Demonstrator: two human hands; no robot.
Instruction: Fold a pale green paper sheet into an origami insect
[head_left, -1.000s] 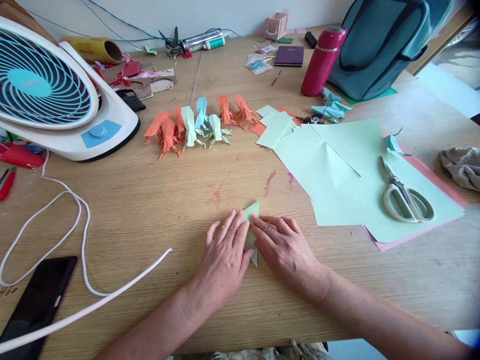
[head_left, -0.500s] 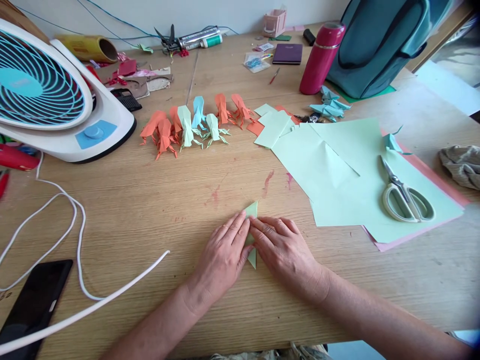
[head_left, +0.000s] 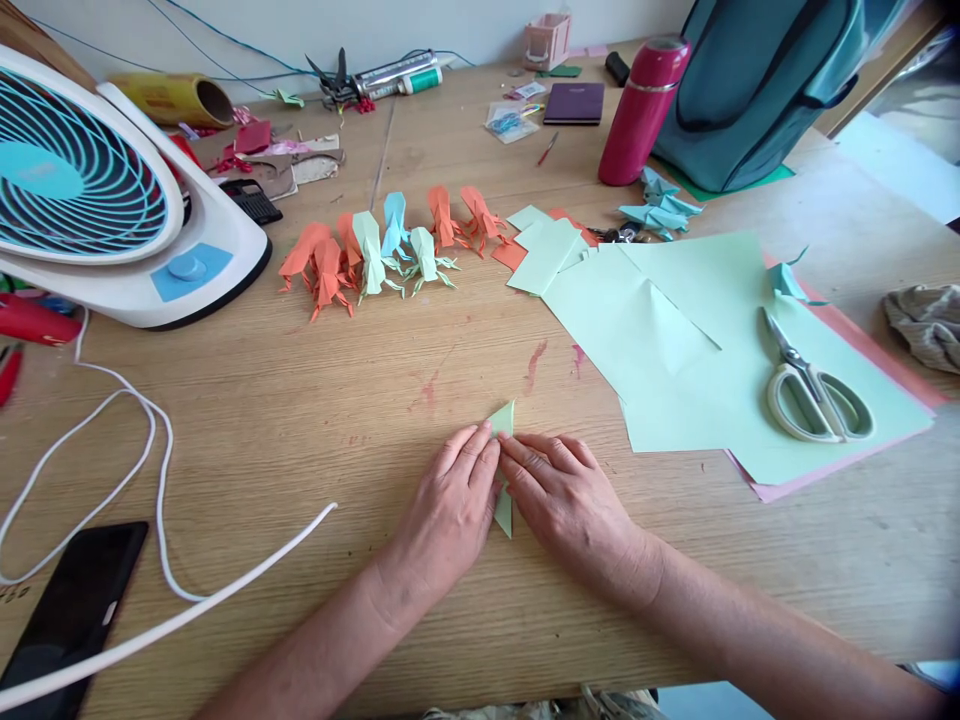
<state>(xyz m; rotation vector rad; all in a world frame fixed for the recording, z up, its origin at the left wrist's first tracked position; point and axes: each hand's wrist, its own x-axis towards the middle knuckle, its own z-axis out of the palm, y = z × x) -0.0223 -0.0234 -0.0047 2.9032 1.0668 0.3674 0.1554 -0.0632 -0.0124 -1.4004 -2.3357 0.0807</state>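
Note:
A narrow folded piece of light green paper (head_left: 504, 512) lies on the table between my hands, with pointed ends showing above and below my fingers. My left hand (head_left: 451, 498) presses its left side, fingertips together on the paper. From the right, my right hand (head_left: 568, 502) holds the paper down, its fingers bent and touching the left fingertips. The hands cover the paper's middle. Folded orange paper figures (head_left: 328, 272), green ones (head_left: 369, 255) and a blue one (head_left: 394, 224) stand beyond the hands.
To the right, scissors (head_left: 819, 392) lie on large green sheets (head_left: 675, 400). A pink bottle (head_left: 643, 115) and a teal bag (head_left: 750, 100) stand at the back right. On the left are a fan (head_left: 82, 170), a white cable (head_left: 247, 572) and a phone (head_left: 75, 600).
My left thumb has drawn in slightly, and more of the paper's lower end shows. Otherwise both hands stay in place on the paper.

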